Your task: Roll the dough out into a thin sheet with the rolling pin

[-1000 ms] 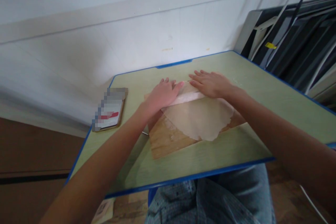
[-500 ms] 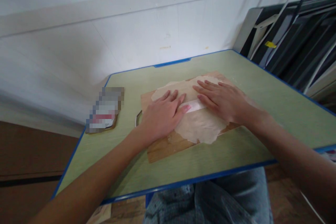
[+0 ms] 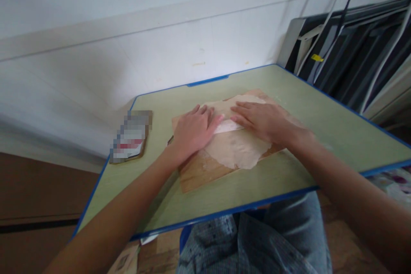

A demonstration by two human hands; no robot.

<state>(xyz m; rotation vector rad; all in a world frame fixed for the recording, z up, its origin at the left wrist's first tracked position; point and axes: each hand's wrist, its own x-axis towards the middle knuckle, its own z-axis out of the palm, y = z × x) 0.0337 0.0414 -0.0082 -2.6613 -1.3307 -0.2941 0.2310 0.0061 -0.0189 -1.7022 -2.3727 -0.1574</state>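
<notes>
A thin, wide sheet of pale dough (image 3: 239, 150) with an uneven edge lies on a wooden board (image 3: 195, 178). Across the dough runs a whitish rolling pin (image 3: 230, 126), visible only in the gap between my hands. My left hand (image 3: 193, 132) rests over the pin's left part, fingers stretched forward and thumb pointing inward. Over the right part lies my right hand (image 3: 261, 120), its fingers extended flat toward the middle. Both palms press down from above and hide the pin's ends.
The board sits on a pale green table (image 3: 154, 205) with a blue rim. A phone (image 3: 131, 137), its screen blurred, lies at the left. Behind the table stands a white wall (image 3: 180, 51). Dark panels (image 3: 353, 55) and cables lean at the right.
Both hands have slid slightly forward over the dough together with the rolling pin. The camera view has shifted a little; the phone and board stay put on the table.
</notes>
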